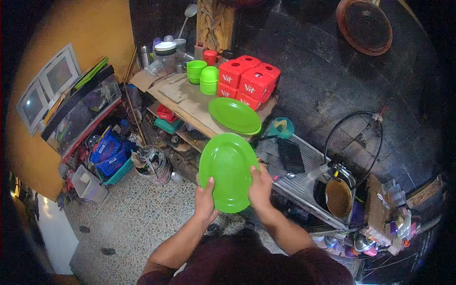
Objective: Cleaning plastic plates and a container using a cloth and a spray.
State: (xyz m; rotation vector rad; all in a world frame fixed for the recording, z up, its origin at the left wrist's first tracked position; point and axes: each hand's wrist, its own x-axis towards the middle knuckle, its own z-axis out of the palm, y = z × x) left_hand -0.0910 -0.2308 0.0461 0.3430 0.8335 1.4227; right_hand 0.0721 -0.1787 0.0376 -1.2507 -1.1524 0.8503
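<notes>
A green oval plate (229, 171) is held up in front of me, its upper face towards the camera. My left hand (206, 201) grips its lower left rim, thumb on top. On the right rim sits my right hand (260, 187), thumb also on the face; the fingers of both hands are mostly hidden beneath. Beyond the plate, a small stack of similar green oval plates (234, 113) lies on the table (192, 107). Behind that stack stand red cube-shaped tissue boxes (254, 83) in two layers, beside stacks of green bowls (208, 85).
To the right is a steel sink (302, 181) with a drainboard, a brown pan (338, 197) and a black hose (326, 139). A teal plastic strainer (283, 127) sits at its far end. On the left floor stand a paint-stained bucket (153, 165), blue baskets (108, 153) and a glass tank (83, 110).
</notes>
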